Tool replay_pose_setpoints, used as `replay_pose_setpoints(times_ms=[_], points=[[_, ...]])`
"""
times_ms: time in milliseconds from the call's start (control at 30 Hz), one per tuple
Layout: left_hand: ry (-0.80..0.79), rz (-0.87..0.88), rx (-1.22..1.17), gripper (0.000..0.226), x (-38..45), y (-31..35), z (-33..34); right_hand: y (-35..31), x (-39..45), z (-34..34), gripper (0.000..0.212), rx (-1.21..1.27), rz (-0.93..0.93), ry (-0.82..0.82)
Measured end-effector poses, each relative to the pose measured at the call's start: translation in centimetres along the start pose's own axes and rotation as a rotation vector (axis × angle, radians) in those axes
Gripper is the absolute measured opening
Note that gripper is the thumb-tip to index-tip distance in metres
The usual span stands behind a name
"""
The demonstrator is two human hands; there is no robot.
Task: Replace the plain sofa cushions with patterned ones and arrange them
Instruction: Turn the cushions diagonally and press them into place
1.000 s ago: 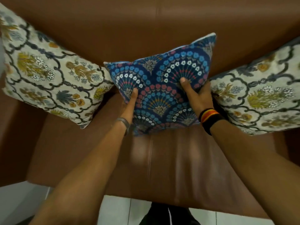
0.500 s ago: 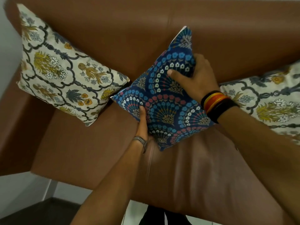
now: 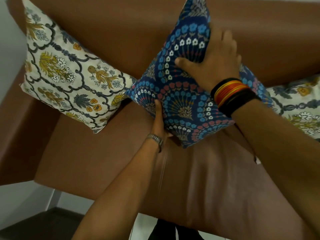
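Note:
A blue cushion with a fan-and-flower pattern (image 3: pixel 181 94) stands on one corner against the brown sofa's backrest (image 3: pixel 129 32), turned like a diamond. My left hand (image 3: pixel 160 121) holds its lower left edge, thumb on the front. My right hand (image 3: pixel 214 61) grips its upper right edge, fingers wrapped behind the fabric. A cream cushion with yellow and grey flowers (image 3: pixel 65 73) leans in the left corner of the sofa. Another cream floral cushion (image 3: pixel 297 108) lies at the right, partly hidden behind my right forearm.
The brown sofa seat (image 3: pixel 199 179) spreads below the cushions, with its left armrest (image 3: pixel 10 129) beside it. White wall and floor (image 3: pixel 26 201) show at the lower left, along with a dark strip of floor (image 3: pixel 43 224).
The blue cushion has been rotated from lying level to standing on a corner and lifted higher against the backrest. My right hand moved up its edge; my left hand stayed low.

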State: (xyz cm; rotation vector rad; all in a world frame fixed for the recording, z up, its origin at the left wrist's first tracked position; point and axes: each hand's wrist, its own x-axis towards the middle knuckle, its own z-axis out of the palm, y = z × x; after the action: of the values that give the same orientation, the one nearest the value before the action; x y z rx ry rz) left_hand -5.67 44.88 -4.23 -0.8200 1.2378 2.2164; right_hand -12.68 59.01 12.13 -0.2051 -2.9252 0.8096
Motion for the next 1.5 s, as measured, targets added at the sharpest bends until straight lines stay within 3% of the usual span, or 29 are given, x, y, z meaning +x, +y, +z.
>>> replay_pose_setpoints(times_ms=[67, 133, 267, 433, 600, 867, 1200, 1400, 1500], points=[[0.0, 0.012, -0.01, 0.141, 0.6, 0.8, 0.7, 0.2, 0.9, -0.2, 0.098, 0.033, -0.008, -0.01], [-0.013, 0.021, -0.054, 0.148, 1.2, 0.8, 0.6, 0.0, 1.1, 0.0, 0.096, 0.035, -0.028, -0.019], [-0.004, -0.031, -0.122, 0.114, 1.4, -0.4, -0.1, -0.2, 0.6, 1.4, 0.091, 0.039, -0.057, -0.011], [-0.048, -0.036, -0.128, 0.107, 0.7, -0.6, -0.7, 0.8, 0.0, 2.4, 0.092, 0.1, -0.053, -0.05], [-0.035, -0.009, -0.071, 0.09, 1.4, 0.0, -0.4, 1.2, 0.2, 1.9, 0.09, 0.113, -0.063, 0.039], [0.082, -0.105, -0.015, 0.107, 1.3, -1.2, -0.3, 1.2, -0.8, 2.6, 0.092, 0.1, -0.103, -0.056], [0.073, 0.07, 0.038, 0.102, 0.6, -1.3, -1.4, 3.1, -1.5, 3.0, 0.098, 0.129, -0.106, -0.062], [0.139, 0.145, 0.094, 0.112, 1.1, -1.9, -1.8, 3.8, -1.3, 3.1, 0.096, 0.18, -0.114, -0.012], [0.15, 0.145, 0.127, 0.128, 0.7, -3.0, -1.4, 4.7, -1.2, 2.6, 0.095, 0.234, -0.104, 0.026]])
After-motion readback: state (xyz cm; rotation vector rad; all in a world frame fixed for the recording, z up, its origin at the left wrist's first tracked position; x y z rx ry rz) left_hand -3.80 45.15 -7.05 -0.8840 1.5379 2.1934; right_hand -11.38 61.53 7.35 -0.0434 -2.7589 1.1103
